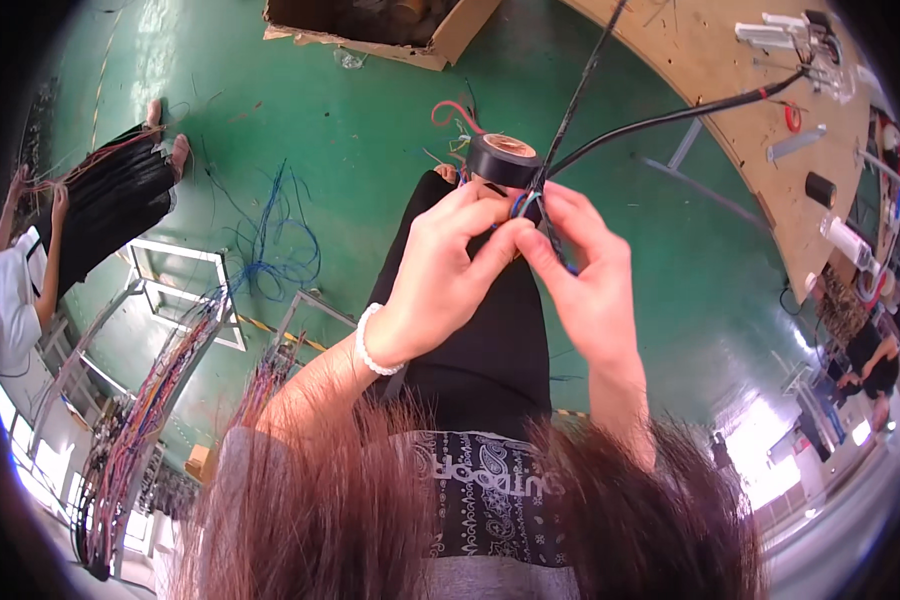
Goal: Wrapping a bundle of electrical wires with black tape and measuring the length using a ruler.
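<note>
A roll of black tape [503,160] hangs at the fingertips of my left hand [445,265], right beside a bundle of wires [532,203]. White beads circle that wrist. My left thumb and fingers pinch the bundle where several coloured wires show. From the other side my right hand [585,265] is closed on the same bundle, its thumb nearly touching the left one. Two black-wrapped branches [660,122] run away from my fingers, one upward and one toward the board at the right. Fingers hide part of the joint between the wires.
A wooden board [710,60] with fixtures curves along the right. An opened cardboard box [450,35] lies at the top. Blue wires [275,250] lie loose on the green floor [370,120]. Racks hold hanging wires [160,385] at left, where another person [100,215] handles wires.
</note>
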`<state>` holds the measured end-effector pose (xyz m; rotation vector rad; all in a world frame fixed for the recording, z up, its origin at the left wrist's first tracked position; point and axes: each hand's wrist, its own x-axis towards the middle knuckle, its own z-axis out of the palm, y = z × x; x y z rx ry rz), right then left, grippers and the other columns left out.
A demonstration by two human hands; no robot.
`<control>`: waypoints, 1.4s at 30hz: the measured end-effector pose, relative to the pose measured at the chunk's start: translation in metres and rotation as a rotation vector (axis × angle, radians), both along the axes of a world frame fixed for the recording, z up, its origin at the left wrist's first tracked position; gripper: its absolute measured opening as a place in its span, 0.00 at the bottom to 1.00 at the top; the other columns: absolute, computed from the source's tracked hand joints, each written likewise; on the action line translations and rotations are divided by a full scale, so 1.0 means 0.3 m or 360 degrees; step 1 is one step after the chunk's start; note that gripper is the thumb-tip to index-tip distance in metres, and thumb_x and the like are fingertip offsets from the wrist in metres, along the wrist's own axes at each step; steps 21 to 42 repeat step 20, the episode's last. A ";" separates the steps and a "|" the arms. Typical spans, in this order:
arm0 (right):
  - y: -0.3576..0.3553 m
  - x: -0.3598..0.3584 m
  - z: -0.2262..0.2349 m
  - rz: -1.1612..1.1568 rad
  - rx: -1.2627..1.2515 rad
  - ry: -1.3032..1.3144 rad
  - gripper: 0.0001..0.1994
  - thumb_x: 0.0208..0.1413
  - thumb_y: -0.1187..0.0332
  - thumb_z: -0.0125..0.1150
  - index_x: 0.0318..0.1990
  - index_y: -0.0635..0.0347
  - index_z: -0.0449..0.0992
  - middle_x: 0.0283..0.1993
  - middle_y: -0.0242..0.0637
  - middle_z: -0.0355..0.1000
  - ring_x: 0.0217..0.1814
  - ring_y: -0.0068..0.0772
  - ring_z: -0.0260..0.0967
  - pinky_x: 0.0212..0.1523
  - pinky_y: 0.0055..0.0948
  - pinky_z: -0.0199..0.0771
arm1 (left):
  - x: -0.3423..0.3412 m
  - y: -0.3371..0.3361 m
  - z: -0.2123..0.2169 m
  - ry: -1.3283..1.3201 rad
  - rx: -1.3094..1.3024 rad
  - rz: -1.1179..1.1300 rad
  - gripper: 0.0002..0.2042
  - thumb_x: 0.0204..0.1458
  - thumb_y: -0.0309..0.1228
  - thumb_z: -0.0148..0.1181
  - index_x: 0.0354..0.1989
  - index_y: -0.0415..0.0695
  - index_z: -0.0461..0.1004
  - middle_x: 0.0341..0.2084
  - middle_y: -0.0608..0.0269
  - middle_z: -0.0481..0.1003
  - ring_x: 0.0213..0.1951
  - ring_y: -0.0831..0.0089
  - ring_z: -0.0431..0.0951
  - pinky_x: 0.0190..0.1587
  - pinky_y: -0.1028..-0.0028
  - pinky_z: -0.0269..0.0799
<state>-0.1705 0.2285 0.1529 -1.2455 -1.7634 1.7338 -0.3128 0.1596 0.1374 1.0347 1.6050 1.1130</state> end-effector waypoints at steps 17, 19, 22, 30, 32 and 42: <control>-0.023 0.020 -0.098 -0.0272 -0.0473 0.0088 0.08 0.54 0.72 0.65 0.39 0.63 0.75 0.33 0.23 0.69 0.32 0.11 0.61 0.35 0.14 0.61 | -0.027 -0.039 -0.046 -0.0798 -0.0171 0.0333 0.08 0.59 0.27 0.57 0.39 0.35 0.78 0.31 0.69 0.75 0.34 0.85 0.72 0.39 0.83 0.68; 0.008 0.012 -0.065 0.0063 0.0071 -0.0241 0.07 0.55 0.71 0.65 0.39 0.62 0.76 0.34 0.26 0.68 0.36 0.14 0.61 0.38 0.15 0.61 | -0.027 -0.048 -0.049 -0.0461 -0.0079 0.0244 0.08 0.59 0.28 0.57 0.41 0.37 0.78 0.31 0.65 0.76 0.35 0.82 0.73 0.41 0.81 0.69; 0.012 0.011 -0.085 0.0045 0.0140 -0.0026 0.06 0.57 0.68 0.63 0.39 0.58 0.77 0.36 0.31 0.69 0.39 0.20 0.64 0.46 0.20 0.64 | -0.031 -0.044 -0.057 -0.0376 -0.0058 0.0207 0.09 0.59 0.29 0.58 0.44 0.39 0.77 0.33 0.61 0.77 0.37 0.78 0.73 0.43 0.78 0.69; 0.012 0.011 -0.085 0.0045 0.0140 -0.0026 0.06 0.57 0.68 0.63 0.39 0.58 0.77 0.36 0.31 0.69 0.39 0.20 0.64 0.46 0.20 0.64 | -0.031 -0.044 -0.057 -0.0376 -0.0058 0.0207 0.09 0.59 0.29 0.58 0.44 0.39 0.77 0.33 0.61 0.77 0.37 0.78 0.73 0.43 0.78 0.69; 0.012 0.011 -0.085 0.0045 0.0140 -0.0026 0.06 0.57 0.68 0.63 0.39 0.58 0.77 0.36 0.31 0.69 0.39 0.20 0.64 0.46 0.20 0.64 | -0.031 -0.044 -0.057 -0.0376 -0.0058 0.0207 0.09 0.59 0.29 0.58 0.44 0.39 0.77 0.33 0.61 0.77 0.37 0.78 0.73 0.43 0.78 0.69; 0.012 0.011 -0.085 0.0045 0.0140 -0.0026 0.06 0.57 0.68 0.63 0.39 0.58 0.77 0.36 0.31 0.69 0.39 0.20 0.64 0.46 0.20 0.64 | -0.031 -0.044 -0.057 -0.0376 -0.0058 0.0207 0.09 0.59 0.29 0.58 0.44 0.39 0.77 0.33 0.61 0.77 0.37 0.78 0.73 0.43 0.78 0.69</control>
